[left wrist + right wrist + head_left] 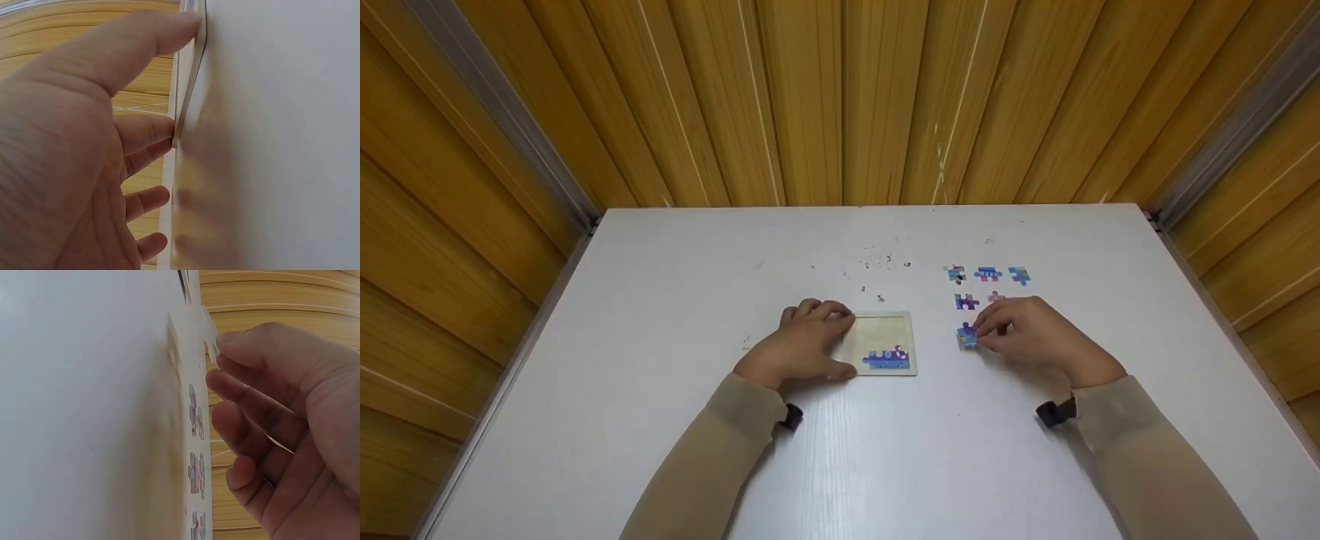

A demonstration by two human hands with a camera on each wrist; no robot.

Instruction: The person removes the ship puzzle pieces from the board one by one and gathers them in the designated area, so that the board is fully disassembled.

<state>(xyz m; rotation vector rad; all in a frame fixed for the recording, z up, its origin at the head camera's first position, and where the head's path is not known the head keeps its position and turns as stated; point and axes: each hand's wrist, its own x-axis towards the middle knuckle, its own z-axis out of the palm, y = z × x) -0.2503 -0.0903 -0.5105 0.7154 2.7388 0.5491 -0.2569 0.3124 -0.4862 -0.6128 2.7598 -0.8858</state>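
My left hand (804,343) holds a square wooden puzzle tray (877,330) at its left side, with the thumb at the near corner and the index finger at the far corner. Joined blue and purple puzzle pieces (887,361) lie along the tray's near right edge. To the right of the tray, my right hand (1039,339) pinches a blue and purple puzzle piece (967,337) between thumb and fingertips. In the right wrist view that puzzle piece (210,333) appears tilted off the table, its pale side showing.
Beyond the right hand lie loose puzzle pieces: a row with a multicoloured one (956,274), a blue striped one (988,274) and a blue one (1019,276), then a purple one (966,302) and a pink one (995,297) partly hidden. Yellow corrugated panels (877,97) border the white table (682,277).
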